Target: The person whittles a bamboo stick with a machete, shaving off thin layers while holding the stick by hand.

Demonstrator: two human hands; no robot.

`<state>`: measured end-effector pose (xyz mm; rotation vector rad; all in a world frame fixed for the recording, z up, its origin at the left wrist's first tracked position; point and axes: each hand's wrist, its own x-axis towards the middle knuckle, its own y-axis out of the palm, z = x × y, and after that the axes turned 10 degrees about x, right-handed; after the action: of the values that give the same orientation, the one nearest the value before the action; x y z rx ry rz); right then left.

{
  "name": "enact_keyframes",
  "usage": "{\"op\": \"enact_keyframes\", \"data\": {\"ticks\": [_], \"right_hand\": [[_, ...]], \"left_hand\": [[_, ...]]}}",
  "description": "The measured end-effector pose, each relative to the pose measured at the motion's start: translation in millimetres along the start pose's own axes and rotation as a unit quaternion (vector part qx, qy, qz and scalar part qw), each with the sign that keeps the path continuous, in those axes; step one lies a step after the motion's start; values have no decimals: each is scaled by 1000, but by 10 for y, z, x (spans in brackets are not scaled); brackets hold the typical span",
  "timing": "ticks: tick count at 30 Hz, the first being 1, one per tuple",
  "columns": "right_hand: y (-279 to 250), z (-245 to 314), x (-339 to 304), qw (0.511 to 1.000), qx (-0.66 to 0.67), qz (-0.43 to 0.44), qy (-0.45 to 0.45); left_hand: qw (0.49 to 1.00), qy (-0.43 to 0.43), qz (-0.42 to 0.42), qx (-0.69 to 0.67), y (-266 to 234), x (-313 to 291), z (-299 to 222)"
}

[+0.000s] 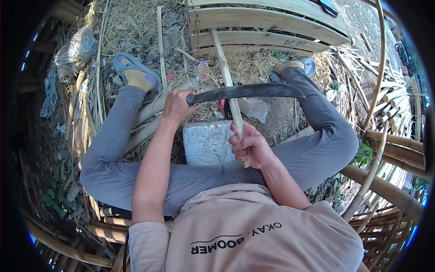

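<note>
My left hand (pixel 177 106) is closed on the handle of a long dark curved machete (pixel 247 92), whose blade points right and lies across a pale bamboo strip (pixel 225 72). The lower end of that strip is gripped by my right hand (pixel 250 147), just above a grey stone block (pixel 205 143) that sits between my legs. From my hand the strip runs up and away toward the wooden slats. I sit on the ground in grey trousers with my knees spread.
A frame of wide bamboo slats (pixel 263 27) lies ahead. Thick bamboo poles (pixel 389 190) and cut strips (pixel 389 99) are piled at the right. More poles (pixel 149 113) pass under my left leg. Straw, a plastic bag (pixel 74 50) and litter cover the ground.
</note>
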<state>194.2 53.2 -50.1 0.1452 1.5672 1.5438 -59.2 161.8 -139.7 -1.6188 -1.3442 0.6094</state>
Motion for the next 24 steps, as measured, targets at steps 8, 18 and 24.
{"op": "enact_keyframes", "data": {"ticks": [8, 18, 24], "right_hand": [[-11, 3, 0, 1000, -1, -7, -18], [-1, -16, 1, 1000, 3, -3, -8], [14, 4, -14, 1000, -3, -18, -18]], "left_hand": [[999, -4, 25, 43, -23, 3, -37], [998, -1, 13, 65, -72, -6, 2], [997, 59, 7, 42, -64, 23, -56]]}}
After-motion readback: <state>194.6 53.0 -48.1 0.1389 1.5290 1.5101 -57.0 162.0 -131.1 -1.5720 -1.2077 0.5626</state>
